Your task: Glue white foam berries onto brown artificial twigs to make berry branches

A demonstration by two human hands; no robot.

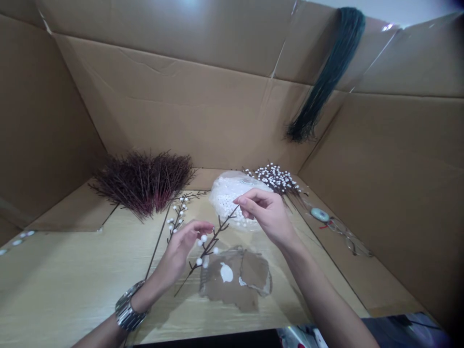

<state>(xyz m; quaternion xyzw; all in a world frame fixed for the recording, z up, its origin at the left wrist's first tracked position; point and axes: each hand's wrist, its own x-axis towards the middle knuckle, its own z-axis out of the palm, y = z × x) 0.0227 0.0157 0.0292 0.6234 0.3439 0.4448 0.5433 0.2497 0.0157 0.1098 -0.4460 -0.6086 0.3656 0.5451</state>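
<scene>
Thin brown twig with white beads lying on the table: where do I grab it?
Take the thin brown beaded twig by its bare lower stem, coming from above: beads crowd the far end, while the near stem lies flat and clear.

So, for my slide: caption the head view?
Right hand pinches a beaded twig, left hand touches it, above a table.

The table [72, 290] stood enclosed by cardboard walls [203, 111] on the left, behind and on the right. Over its middle, a branch [208, 244] slanted between my left hand [181, 249] and my right hand [266, 212], its upper tip pinched in my right fingers. A cardboard scrap [250, 285] lay just below it. A bundle of twigs [145, 181] lay back-left. Behind my right hand sat a bag of beads [223, 193], with beaded sprigs [275, 179] beside it on the right. A bundle of wires [326, 82] hung over the back-right wall.
</scene>
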